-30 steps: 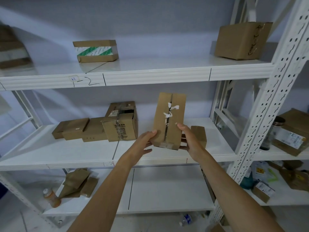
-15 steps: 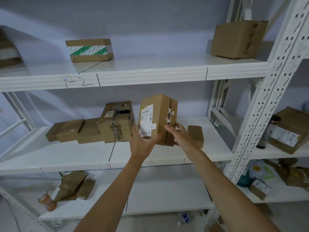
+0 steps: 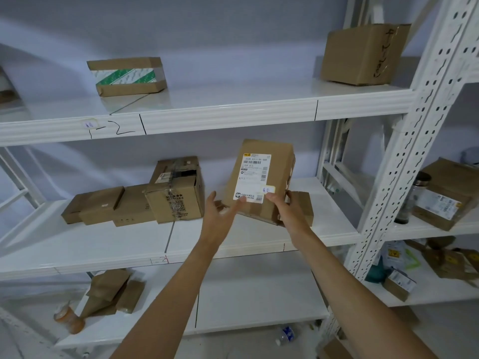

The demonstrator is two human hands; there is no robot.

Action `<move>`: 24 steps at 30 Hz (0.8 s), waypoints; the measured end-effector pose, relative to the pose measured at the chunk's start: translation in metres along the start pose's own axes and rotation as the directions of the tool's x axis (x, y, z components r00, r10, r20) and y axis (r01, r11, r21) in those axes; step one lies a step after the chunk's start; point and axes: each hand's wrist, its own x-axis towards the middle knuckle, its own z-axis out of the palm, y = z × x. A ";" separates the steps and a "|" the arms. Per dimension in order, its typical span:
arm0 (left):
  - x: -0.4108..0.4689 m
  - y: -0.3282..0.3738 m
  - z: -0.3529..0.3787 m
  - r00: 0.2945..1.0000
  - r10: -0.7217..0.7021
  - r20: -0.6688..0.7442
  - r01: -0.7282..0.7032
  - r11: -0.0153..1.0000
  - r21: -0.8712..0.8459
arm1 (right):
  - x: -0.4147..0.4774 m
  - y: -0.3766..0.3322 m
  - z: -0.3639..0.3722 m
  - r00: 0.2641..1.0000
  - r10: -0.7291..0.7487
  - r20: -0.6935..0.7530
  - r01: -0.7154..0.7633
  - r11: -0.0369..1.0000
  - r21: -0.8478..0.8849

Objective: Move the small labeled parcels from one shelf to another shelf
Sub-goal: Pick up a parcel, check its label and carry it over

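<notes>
I am standing in what is looking like a parcel storeroom or small warehouse. White perforated-steel shelving (image 3: 404, 161) is filling my view, its tiers backing onto a plain pale wall. A handwritten bay code "1-2" (image 3: 114, 128) is showing on the top tier's front edge at 11 o'clock. Brown cardboard boxes are sitting scattered across the tiers: a green-striped taped box (image 3: 127, 76) at 11 o'clock, a marker-scribbled carton (image 3: 363, 55) at 1 o'clock, a retaped carton (image 3: 176, 190) near centre. The brown parcel with a white barcoded shipping label (image 3: 259, 180) is facing me.
</notes>
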 end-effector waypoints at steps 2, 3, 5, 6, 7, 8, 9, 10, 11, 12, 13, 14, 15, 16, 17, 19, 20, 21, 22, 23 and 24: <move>0.002 -0.004 -0.010 0.994 -0.077 0.074 0.083 0.993 -0.079 | 0.001 -0.004 -0.005 0.999 0.012 0.052 -0.014 0.999 0.037; 0.003 -0.007 -0.014 0.988 -0.102 0.119 0.116 0.987 -0.116 | 0.001 -0.006 -0.006 0.997 0.014 0.081 -0.018 0.999 0.050; 0.007 -0.012 -0.021 0.974 -0.127 0.188 0.163 0.968 -0.190 | -0.001 -0.008 -0.009 0.992 0.000 0.130 -0.007 0.998 0.059; 0.008 -0.012 -0.024 0.969 -0.134 0.207 0.180 0.958 -0.225 | -0.001 -0.008 -0.010 0.989 -0.010 0.147 0.001 0.998 0.056; 0.008 -0.012 -0.025 0.966 -0.138 0.218 0.193 0.948 -0.252 | -0.001 -0.008 -0.011 0.987 -0.015 0.160 0.007 0.999 0.053; 0.007 -0.012 -0.026 0.964 -0.142 0.224 0.200 0.943 -0.266 | -0.001 -0.007 -0.012 0.985 -0.016 0.169 0.007 0.998 0.055; 0.007 -0.013 -0.027 0.963 -0.141 0.228 0.202 0.941 -0.270 | 0.000 -0.006 -0.012 0.984 -0.014 0.178 0.003 0.998 0.061; 0.006 -0.014 -0.027 0.964 -0.139 0.225 0.200 0.941 -0.273 | 0.000 -0.005 -0.012 0.982 -0.010 0.187 -0.003 0.998 0.065; 0.006 -0.015 -0.028 0.967 -0.138 0.215 0.196 0.940 -0.278 | 0.000 -0.004 -0.011 0.981 -0.005 0.195 -0.007 0.998 0.064; 0.006 -0.016 -0.029 0.970 -0.139 0.200 0.194 0.937 -0.290 | 0.000 -0.003 -0.010 0.979 -0.003 0.202 -0.009 0.998 0.059; 0.006 -0.017 -0.029 0.974 -0.140 0.181 0.190 0.934 -0.303 | -0.001 -0.001 -0.009 0.979 -0.002 0.205 -0.009 0.998 0.055; 0.005 -0.018 -0.029 0.977 -0.138 0.161 0.183 0.932 -0.313 | -0.001 0.001 -0.008 0.979 -0.003 0.204 -0.007 0.999 0.051; 0.004 -0.018 -0.029 0.980 -0.133 0.145 0.174 0.932 -0.318 | -0.002 0.003 -0.007 0.979 -0.005 0.201 -0.005 0.999 0.047; 0.003 -0.019 -0.029 0.982 -0.131 0.133 0.168 0.933 -0.319 | -0.003 0.006 -0.006 0.980 -0.005 0.199 -0.004 0.999 0.045; 0.002 -0.020 -0.030 0.984 -0.131 0.122 0.164 0.934 -0.318 | -0.003 0.008 -0.005 0.980 -0.004 0.198 -0.004 0.999 0.042; -0.001 -0.023 -0.030 0.985 -0.145 0.088 0.166 0.930 -0.326 | -0.005 0.013 -0.004 0.980 -0.004 0.200 -0.003 0.999 0.036; -0.002 -0.024 -0.030 0.985 -0.153 0.075 0.169 0.927 -0.334 | -0.006 0.016 -0.003 0.979 -0.004 0.204 -0.003 0.999 0.033; -0.004 -0.025 -0.030 0.986 -0.155 0.070 0.169 0.924 -0.343 | -0.008 0.018 -0.001 0.978 0.000 0.208 -0.006 0.999 0.032; -0.006 -0.025 -0.030 0.986 -0.151 0.064 0.164 0.922 -0.352 | -0.009 0.019 0.000 0.977 0.004 0.214 -0.011 1.000 0.029; -0.009 -0.025 -0.030 0.988 -0.143 0.056 0.153 0.919 -0.364 | -0.011 0.021 0.002 0.975 0.006 0.223 -0.013 1.000 0.028; -0.013 -0.024 -0.029 0.991 -0.131 0.043 0.137 0.917 -0.376 | -0.012 0.022 0.002 0.973 0.004 0.232 -0.011 0.999 0.032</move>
